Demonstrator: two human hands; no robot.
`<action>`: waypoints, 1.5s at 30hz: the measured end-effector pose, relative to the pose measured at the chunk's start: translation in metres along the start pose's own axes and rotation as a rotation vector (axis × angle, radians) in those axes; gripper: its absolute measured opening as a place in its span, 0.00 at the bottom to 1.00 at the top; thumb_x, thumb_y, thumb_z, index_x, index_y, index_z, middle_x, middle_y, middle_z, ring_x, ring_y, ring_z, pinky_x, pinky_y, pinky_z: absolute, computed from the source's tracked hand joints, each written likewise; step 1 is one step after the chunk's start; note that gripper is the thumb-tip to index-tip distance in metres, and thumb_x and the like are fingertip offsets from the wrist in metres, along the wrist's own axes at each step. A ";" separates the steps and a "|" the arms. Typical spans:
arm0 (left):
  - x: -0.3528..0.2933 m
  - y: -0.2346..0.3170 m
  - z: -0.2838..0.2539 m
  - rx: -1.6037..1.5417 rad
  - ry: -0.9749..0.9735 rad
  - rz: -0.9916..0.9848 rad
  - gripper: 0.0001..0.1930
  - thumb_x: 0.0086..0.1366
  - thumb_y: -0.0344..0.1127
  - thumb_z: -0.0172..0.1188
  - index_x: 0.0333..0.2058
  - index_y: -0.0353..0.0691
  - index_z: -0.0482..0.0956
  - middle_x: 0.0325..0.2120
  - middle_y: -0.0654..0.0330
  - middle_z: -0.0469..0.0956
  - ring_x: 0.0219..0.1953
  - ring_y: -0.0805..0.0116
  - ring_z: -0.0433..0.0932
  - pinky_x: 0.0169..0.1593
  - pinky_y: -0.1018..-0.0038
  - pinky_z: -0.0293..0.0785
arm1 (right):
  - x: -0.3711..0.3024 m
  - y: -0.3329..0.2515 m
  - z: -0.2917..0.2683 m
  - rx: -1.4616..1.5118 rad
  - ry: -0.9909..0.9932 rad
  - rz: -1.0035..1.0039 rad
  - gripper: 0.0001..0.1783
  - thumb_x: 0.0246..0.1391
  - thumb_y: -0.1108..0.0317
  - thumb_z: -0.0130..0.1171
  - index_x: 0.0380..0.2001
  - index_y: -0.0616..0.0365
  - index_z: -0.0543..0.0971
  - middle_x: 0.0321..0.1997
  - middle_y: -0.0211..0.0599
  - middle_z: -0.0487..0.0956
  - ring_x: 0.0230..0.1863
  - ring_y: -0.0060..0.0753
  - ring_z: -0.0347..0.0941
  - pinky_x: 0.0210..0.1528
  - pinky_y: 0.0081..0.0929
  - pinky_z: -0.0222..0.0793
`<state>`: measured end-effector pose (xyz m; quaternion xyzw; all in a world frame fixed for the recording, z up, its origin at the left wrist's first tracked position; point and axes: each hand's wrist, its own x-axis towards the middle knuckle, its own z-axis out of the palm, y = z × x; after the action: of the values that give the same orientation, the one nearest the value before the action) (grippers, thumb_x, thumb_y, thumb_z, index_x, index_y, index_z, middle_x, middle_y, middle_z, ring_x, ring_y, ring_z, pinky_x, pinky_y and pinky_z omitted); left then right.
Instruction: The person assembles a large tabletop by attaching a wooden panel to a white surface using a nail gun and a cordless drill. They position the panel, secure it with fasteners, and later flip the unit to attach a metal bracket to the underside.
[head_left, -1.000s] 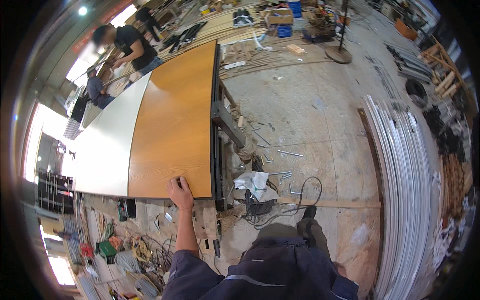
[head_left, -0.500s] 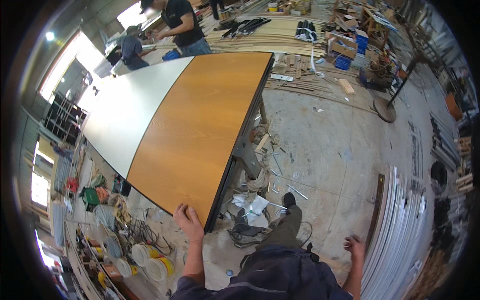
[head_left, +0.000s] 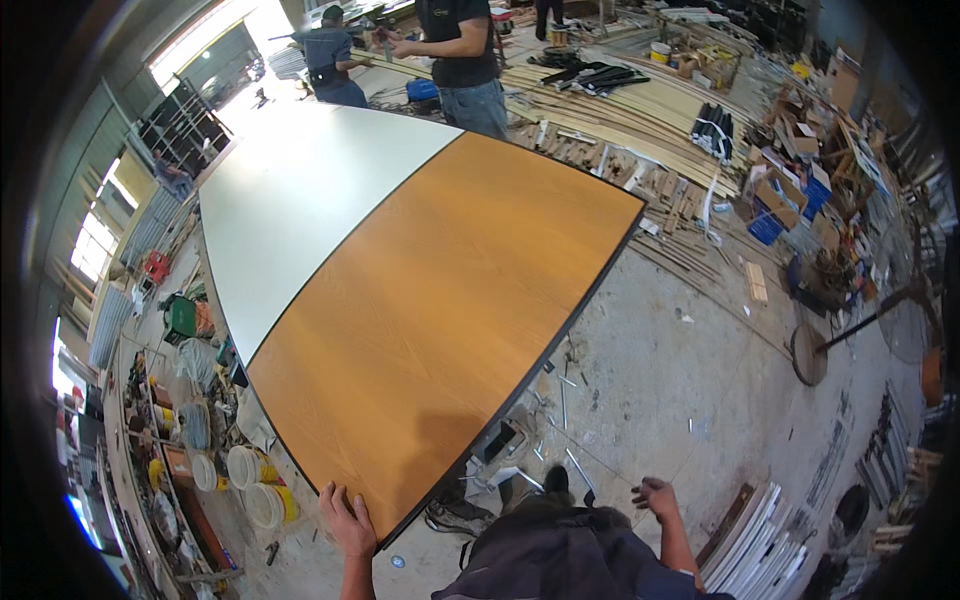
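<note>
A large flat panel (head_left: 440, 290) with an orange wood-grain face and dark edging stretches away in front of me. A thin dark seam separates it from a white section (head_left: 320, 180) farther off. My left hand (head_left: 347, 522) lies on the panel's near corner, fingers stretched over the face at the edge; its underside is hidden. Out to the right, my right hand (head_left: 656, 497) hangs above the concrete floor with loosely bent fingers, touching nothing that I can see.
Metal offcuts (head_left: 578, 470) litter the floor beside the panel. White buckets (head_left: 268, 505) stand at left, and long pale profiles (head_left: 755, 555) lie at lower right. Two people work beyond the panel, one in a black shirt (head_left: 455, 45). A round-based stand (head_left: 808, 355) is at right.
The view has swung, so the panel's far end now sits farther right. My left hand remains at the near corner. My right hand shows farther left, its fingers a little more bent.
</note>
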<state>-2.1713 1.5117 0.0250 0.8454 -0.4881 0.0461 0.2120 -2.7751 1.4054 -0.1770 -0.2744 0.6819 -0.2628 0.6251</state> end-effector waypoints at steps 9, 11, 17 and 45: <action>0.000 0.013 0.010 0.140 0.240 -0.306 0.16 0.72 0.36 0.57 0.52 0.30 0.72 0.56 0.41 0.70 0.59 0.40 0.67 0.63 0.53 0.63 | 0.141 -0.224 0.018 0.042 -0.151 -0.241 0.22 0.66 0.70 0.51 0.58 0.72 0.71 0.43 0.53 0.84 0.31 0.40 0.83 0.32 0.35 0.81; 0.003 0.030 0.023 0.206 0.275 -0.366 0.16 0.73 0.37 0.57 0.51 0.30 0.72 0.55 0.41 0.70 0.58 0.41 0.67 0.62 0.53 0.64 | 0.176 -0.267 0.017 0.067 -0.160 -0.321 0.19 0.66 0.69 0.51 0.55 0.70 0.73 0.42 0.49 0.85 0.31 0.37 0.82 0.32 0.33 0.81; 0.013 0.142 0.052 0.189 0.318 -0.611 0.15 0.74 0.38 0.56 0.50 0.30 0.73 0.50 0.44 0.73 0.54 0.44 0.70 0.58 0.55 0.66 | 0.265 -0.436 -0.013 0.120 -0.005 -0.640 0.13 0.67 0.68 0.53 0.45 0.65 0.80 0.39 0.40 0.84 0.31 0.26 0.79 0.33 0.26 0.78; 0.076 0.294 0.133 0.177 0.415 -0.856 0.14 0.72 0.38 0.57 0.46 0.31 0.74 0.52 0.45 0.73 0.57 0.46 0.68 0.61 0.56 0.64 | 0.358 -0.636 0.060 -0.505 -0.564 -0.363 0.31 0.68 0.54 0.51 0.60 0.74 0.74 0.56 0.42 0.80 0.59 0.33 0.72 0.64 0.29 0.63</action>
<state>-2.3972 1.2692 0.0181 0.9581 -0.0378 0.1637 0.2322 -2.7109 0.7001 0.0105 -0.5960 0.4677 -0.1079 0.6438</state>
